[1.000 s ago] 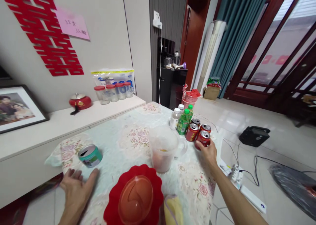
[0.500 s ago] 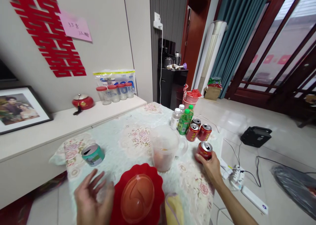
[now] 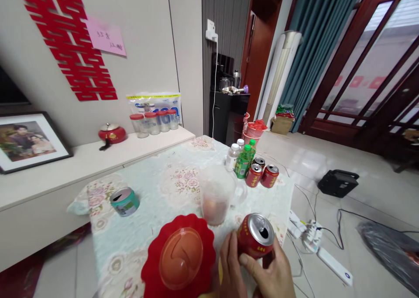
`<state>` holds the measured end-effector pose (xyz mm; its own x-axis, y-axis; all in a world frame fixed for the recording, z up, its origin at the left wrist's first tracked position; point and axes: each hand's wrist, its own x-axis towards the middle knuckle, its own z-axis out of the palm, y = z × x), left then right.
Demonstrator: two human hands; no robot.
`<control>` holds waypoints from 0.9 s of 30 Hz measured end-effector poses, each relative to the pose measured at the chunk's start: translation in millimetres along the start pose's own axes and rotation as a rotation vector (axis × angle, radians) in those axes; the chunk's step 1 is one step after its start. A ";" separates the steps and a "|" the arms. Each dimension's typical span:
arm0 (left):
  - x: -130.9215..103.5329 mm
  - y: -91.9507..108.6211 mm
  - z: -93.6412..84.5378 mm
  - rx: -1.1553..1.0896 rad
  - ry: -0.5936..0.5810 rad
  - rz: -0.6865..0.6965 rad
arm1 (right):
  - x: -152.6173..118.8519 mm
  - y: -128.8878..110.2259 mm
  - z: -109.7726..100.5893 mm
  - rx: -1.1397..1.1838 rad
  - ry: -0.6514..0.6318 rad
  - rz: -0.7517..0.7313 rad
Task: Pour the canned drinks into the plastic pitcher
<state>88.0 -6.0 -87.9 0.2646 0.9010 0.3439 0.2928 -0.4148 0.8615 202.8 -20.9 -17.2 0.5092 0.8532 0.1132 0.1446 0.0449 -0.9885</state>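
An opened red drink can (image 3: pixel 248 242) is between my two hands at the near right of the table, tilted so that its top and dark mouth hole show. My right hand (image 3: pixel 273 274) is closed round its right side and bottom. Against the can's left side lie the fingers of my left hand (image 3: pixel 231 265), also closed on it. Left of my hands is a red scalloped plate (image 3: pixel 150 272) with an orange-brown rounded centre. A translucent plastic jug (image 3: pixel 214 202) with something reddish inside stands just beyond. Part of a yellow cloth-like thing is mostly hidden behind my left hand.
A teal can (image 3: pixel 126 204) stands at the table's left. Two red cans (image 3: pixel 254 176), a darker can, green-capped bottles (image 3: pixel 242 163) and white-capped bottles (image 3: pixel 231 158) cluster at the back right. Cables and a power strip (image 3: pixel 312 237) lie on the floor to the right.
My right hand has brought the red can nearer, from the table's right side. My left hand has crossed from left of the red plate and now grips the can too.
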 end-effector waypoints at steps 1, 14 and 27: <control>2.0 2.4 1.6 -0.002 0.043 -0.030 | -3.1 -1.2 2.4 0.016 -0.018 -0.011; 35.6 25.1 -30.0 -0.398 -0.169 -0.183 | 8.3 -31.7 -16.0 0.184 -0.399 0.043; -7.1 -7.2 -14.9 -0.091 -0.129 0.016 | 72.1 -77.9 -43.1 -0.053 -0.308 -0.102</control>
<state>70.3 -7.5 -90.9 0.3866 0.8678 0.3122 0.2048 -0.4109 0.8884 264.8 14.7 72.3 0.2100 0.9633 0.1675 0.2300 0.1178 -0.9660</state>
